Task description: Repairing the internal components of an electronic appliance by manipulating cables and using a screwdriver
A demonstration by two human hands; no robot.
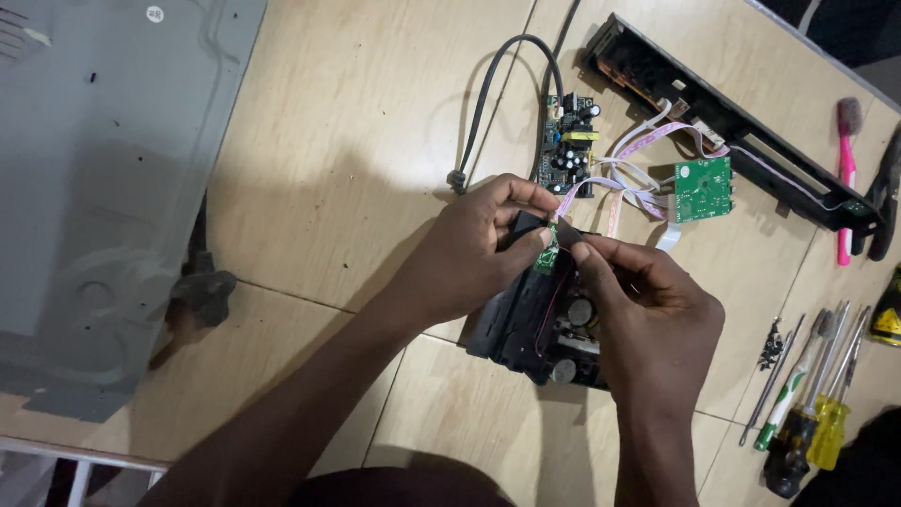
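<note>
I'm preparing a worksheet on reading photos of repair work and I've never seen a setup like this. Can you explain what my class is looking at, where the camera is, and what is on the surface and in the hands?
There is one picture, from a camera worn on the person's head, looking down at their own bare hands over a tiled surface. The left hand and right hand meet over a black disc-drive mechanism, pinching a small green circuit board at its top edge. Behind lie a power supply board with a black cable, a green circuit board joined by flat ribbon cables, and a long black front panel. At the right are screwdrivers and a pink toothbrush; at the left, a grey metal cover.
</note>
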